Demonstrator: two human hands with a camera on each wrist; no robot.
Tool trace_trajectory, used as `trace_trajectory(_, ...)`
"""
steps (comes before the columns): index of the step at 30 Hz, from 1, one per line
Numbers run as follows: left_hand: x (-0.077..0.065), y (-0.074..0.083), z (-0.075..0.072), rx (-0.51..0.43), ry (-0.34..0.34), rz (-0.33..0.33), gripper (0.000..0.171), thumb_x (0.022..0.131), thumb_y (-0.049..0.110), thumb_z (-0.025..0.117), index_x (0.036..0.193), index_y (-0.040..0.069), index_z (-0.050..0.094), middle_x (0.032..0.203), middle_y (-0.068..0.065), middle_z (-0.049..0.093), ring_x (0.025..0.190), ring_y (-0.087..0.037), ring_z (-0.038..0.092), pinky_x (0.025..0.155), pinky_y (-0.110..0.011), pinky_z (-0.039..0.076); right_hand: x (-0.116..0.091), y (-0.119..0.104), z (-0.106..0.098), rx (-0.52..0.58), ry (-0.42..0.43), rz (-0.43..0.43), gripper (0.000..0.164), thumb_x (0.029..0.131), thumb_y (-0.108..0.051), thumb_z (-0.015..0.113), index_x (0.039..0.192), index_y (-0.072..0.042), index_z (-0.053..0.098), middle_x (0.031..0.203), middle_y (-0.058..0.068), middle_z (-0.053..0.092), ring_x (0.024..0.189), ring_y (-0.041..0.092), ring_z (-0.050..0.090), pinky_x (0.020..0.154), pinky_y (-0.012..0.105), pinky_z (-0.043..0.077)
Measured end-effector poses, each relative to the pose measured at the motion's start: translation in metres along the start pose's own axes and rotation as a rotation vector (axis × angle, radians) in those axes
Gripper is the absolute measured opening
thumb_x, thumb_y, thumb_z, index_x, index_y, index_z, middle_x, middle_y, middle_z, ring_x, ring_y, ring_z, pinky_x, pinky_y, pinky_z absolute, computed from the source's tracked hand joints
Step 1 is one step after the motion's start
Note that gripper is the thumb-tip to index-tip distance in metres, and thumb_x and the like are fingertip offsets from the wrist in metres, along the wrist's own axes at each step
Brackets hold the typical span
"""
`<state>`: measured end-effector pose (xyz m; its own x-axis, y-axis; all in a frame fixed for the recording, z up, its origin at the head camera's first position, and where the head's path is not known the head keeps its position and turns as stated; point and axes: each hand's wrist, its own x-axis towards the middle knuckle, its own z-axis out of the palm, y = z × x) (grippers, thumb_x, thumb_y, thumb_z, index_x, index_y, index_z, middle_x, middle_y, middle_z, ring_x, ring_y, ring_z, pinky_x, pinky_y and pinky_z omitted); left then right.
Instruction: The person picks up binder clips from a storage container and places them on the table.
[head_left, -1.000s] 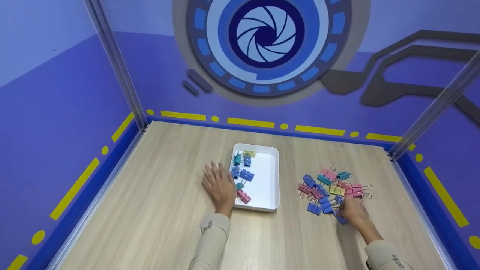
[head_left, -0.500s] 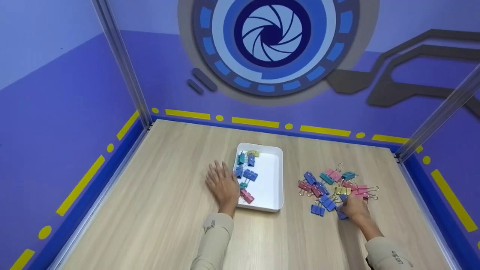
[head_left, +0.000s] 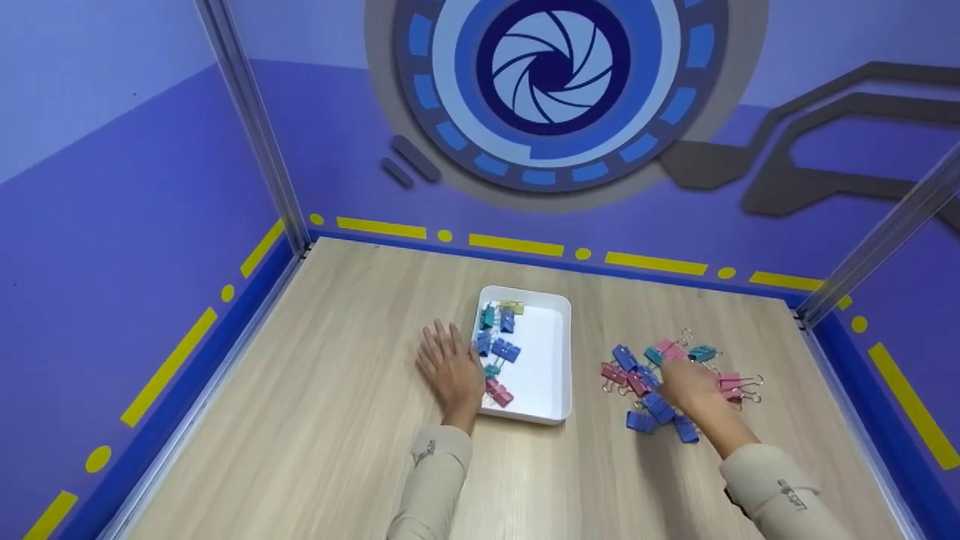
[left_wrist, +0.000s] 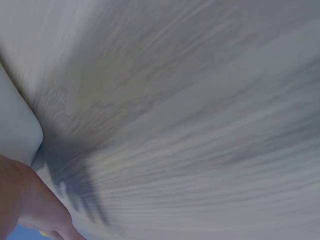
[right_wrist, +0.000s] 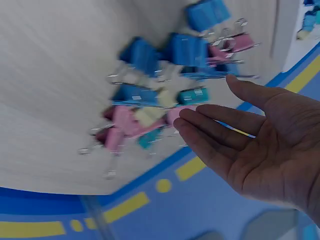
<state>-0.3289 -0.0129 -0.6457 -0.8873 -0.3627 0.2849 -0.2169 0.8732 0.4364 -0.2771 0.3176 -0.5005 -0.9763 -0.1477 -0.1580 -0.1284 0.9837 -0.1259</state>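
My left hand point(head_left: 451, 371) lies with straight fingers along the left side of a white tray point(head_left: 566, 360), its edge touching or very near the wall. Inside the tray, a yellow binder clip point(head_left: 512, 307), a red binder clip point(head_left: 499, 392) and several blue and green ones sit toward the left. Over a loose heap of coloured binder clips point(head_left: 660, 407) hovers my right hand point(head_left: 690, 386). In the right wrist view its thumb and fingers point(right_wrist: 215, 145) are apart, holding nothing. The hand hides part of the heap in the head view.
The wooden table point(head_left: 337, 420) carries the tray near its middle and the heap to the right. A purple-blue wall point(head_left: 330, 150) with yellow marks stands behind, and metal posts point(head_left: 259, 120) rise at the back corners.
My right hand has moved from the near side of the heap up and left over its middle, uncovering a blue binder clip. My left hand stays by the tray. The head view shifts slightly.
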Motion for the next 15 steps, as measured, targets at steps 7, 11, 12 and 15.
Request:
trace_trajectory(7,-0.001,-0.001,-0.003,-0.016,-0.005,-0.022,0.057,0.106,0.038,0.048,0.156,0.011,0.043,0.169,-0.013,0.028,0.159,-0.037,0.018,0.127,-0.061,0.019,0.038,-0.067,0.015,0.157,0.047,-0.117,0.017,0.094,-0.007,0.067,0.098,0.009,0.067,0.087,0.022,0.067,0.073,0.031,0.065,0.066,0.047,0.060)
trace_trajectory(11,0.000,0.001,-0.003,-0.004,0.012,-0.008,0.056,0.106,0.038,0.048,0.155,0.010,0.044,0.168,-0.013,0.031,0.158,-0.038,0.021,0.126,-0.061,0.022,0.066,-0.108,0.038,0.267,0.086,-0.196,0.031,0.093,-0.005,0.069,0.117,0.014,0.065,0.113,0.033,0.069,0.101,0.046,0.069,0.091,0.055,0.058)
trace_trajectory(12,0.001,0.002,-0.003,-0.005,0.009,-0.007,0.056,0.106,0.038,0.048,0.155,0.010,0.044,0.168,-0.013,0.031,0.158,-0.038,0.021,0.126,-0.061,0.022,0.073,-0.118,0.044,0.286,0.092,-0.212,0.037,0.093,-0.005,0.070,0.124,0.014,0.063,0.120,0.033,0.068,0.110,0.048,0.068,0.098,0.055,0.056)
trace_trajectory(15,0.001,0.004,-0.003,-0.005,-0.006,-0.012,0.057,0.106,0.039,0.047,0.156,0.011,0.043,0.169,-0.012,0.029,0.159,-0.037,0.019,0.127,-0.061,0.020,0.089,-0.146,0.065,0.308,0.111,-0.254,0.042,0.092,-0.004,0.070,0.129,0.013,0.061,0.123,0.033,0.068,0.114,0.048,0.067,0.101,0.055,0.054)
